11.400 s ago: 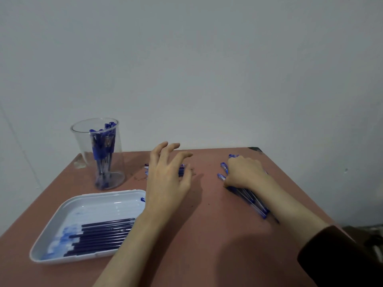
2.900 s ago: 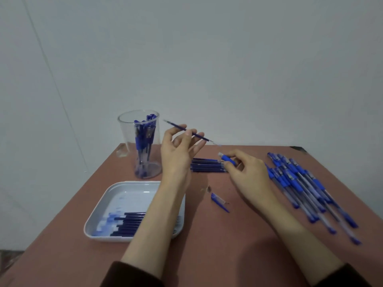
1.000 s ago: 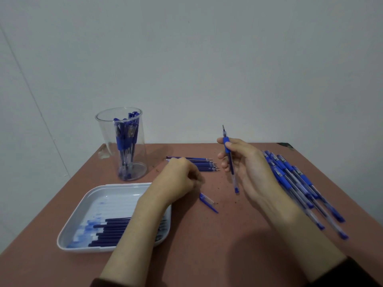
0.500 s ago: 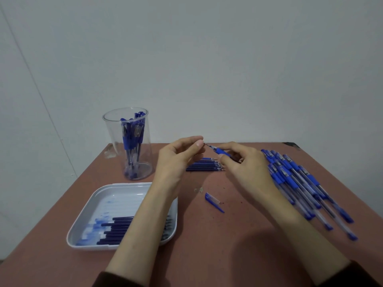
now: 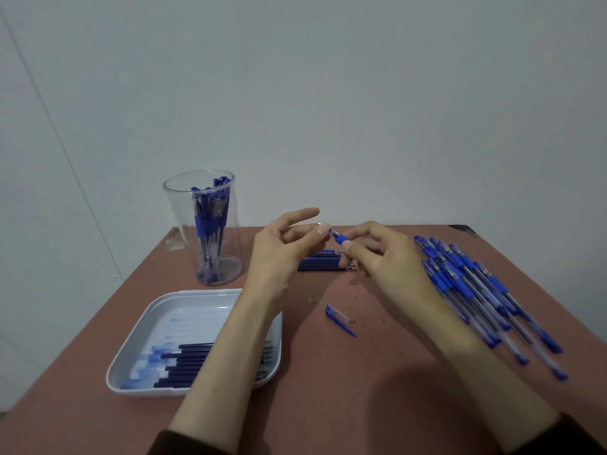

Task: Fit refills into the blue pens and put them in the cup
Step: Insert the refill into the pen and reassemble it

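Well, on the brown table — white tray lower left, clear cup of pens upper left — both hands meet at centre: right hand grips a blue pen, left hand pinches its tip; loose cap below.

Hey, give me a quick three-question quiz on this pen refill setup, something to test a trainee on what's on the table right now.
1. True or false: the clear cup already holds blue pens.
2. Where does the loose cap lie? A: in the cup. B: on the table, between the white tray and the pile of pens. C: in a palm.
3. Which hand grips the body of the pen being worked on?
Key: 1 true. 2 B. 3 the right hand; the left hand pinches its tip.
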Action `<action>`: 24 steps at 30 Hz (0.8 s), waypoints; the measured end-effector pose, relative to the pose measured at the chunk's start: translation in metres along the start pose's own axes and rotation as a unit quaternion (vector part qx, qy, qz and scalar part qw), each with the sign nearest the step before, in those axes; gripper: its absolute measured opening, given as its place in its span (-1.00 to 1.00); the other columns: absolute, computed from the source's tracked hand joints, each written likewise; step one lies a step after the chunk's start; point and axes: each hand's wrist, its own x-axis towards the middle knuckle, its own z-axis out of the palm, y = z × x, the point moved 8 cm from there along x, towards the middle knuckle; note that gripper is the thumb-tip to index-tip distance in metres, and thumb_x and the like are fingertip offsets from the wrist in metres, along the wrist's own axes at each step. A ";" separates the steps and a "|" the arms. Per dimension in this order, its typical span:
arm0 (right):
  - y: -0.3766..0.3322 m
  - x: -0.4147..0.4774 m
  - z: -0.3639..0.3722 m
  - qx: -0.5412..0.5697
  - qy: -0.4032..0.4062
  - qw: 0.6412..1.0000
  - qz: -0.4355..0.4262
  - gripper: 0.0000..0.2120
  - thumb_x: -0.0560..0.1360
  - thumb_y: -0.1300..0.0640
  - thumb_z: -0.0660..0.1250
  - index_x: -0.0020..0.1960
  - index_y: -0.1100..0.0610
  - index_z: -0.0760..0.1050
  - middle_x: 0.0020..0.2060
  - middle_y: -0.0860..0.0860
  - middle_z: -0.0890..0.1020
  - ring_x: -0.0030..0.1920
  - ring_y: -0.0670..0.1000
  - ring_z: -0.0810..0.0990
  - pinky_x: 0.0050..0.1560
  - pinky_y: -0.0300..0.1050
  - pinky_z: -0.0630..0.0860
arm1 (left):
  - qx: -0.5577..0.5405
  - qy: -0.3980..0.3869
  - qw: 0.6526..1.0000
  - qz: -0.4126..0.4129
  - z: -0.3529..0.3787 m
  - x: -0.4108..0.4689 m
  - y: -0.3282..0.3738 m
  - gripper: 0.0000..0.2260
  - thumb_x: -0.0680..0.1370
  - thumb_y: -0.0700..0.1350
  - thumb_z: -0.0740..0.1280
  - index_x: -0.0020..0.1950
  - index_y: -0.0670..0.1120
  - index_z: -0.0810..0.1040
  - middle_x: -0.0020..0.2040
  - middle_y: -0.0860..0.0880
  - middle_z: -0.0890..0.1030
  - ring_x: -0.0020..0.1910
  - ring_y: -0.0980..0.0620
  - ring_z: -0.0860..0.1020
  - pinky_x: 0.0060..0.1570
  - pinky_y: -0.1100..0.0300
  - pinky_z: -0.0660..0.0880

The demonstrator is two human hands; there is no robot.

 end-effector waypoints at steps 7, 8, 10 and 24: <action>0.007 0.000 0.011 0.122 -0.043 0.989 0.073 -0.89 0.56 0.21 0.28 -0.06 0.13 0.58 -0.36 0.11 0.65 -0.49 -0.05 0.35 -0.50 -0.27 0.29 | -0.053 -0.037 0.998 -0.012 0.008 -0.001 0.000 -0.74 0.50 -0.30 0.35 0.16 -0.12 0.53 -0.03 -0.11 0.69 -0.09 0.05 0.65 -0.05 0.28 0.54; 0.006 -0.001 0.012 0.125 -0.044 0.989 0.069 -0.90 0.56 0.21 0.28 -0.06 0.12 0.58 -0.36 0.10 0.65 -0.48 -0.05 0.35 -0.49 -0.28 0.29 | -0.052 -0.039 0.998 -0.011 0.009 -0.001 -0.001 -0.75 0.49 -0.28 0.36 0.16 -0.11 0.53 -0.04 -0.09 0.69 -0.10 0.07 0.65 -0.04 0.27 0.54; 0.005 -0.002 0.013 0.138 -0.047 0.988 0.060 -0.89 0.56 0.22 0.28 -0.05 0.12 0.58 -0.37 0.09 0.64 -0.48 -0.06 0.35 -0.49 -0.28 0.29 | -0.039 -0.037 0.999 -0.004 0.009 -0.001 -0.001 -0.76 0.48 -0.23 0.38 0.14 -0.08 0.54 -0.07 -0.06 0.70 -0.10 0.08 0.64 0.01 0.25 0.54; 0.003 -0.003 0.016 0.156 -0.050 0.985 0.046 -0.90 0.56 0.20 0.29 -0.02 0.11 0.58 -0.36 0.07 0.64 -0.47 -0.05 0.36 -0.42 -0.10 0.21 | -0.010 -0.063 0.997 -0.051 0.016 -0.003 -0.009 -0.75 0.42 0.02 0.38 -0.04 -0.11 0.65 -0.11 -0.01 0.66 -0.12 0.07 0.60 0.11 0.07 0.50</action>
